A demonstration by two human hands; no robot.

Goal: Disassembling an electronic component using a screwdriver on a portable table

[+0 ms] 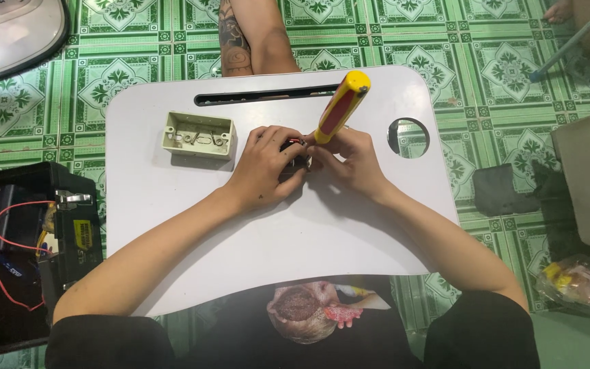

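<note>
Small part held at centre of white lap table [192, 225].
My left hand [264, 167] pinched a small dark electrical part [293, 147], likely light, rigid, fiddly; right hand [349, 160] gripped yellow-and-red plastic-handled screwdriver [341, 106] on it. Cream plastic wall box [199, 134] lay beyond.

Both bare forearms run up from the lower corners of the frame and meet at its centre. The left hand [265, 166] lies palm down with fingers curled inward. The right hand [353, 160] is closed in a grip, touching the left's fingertips.
</note>
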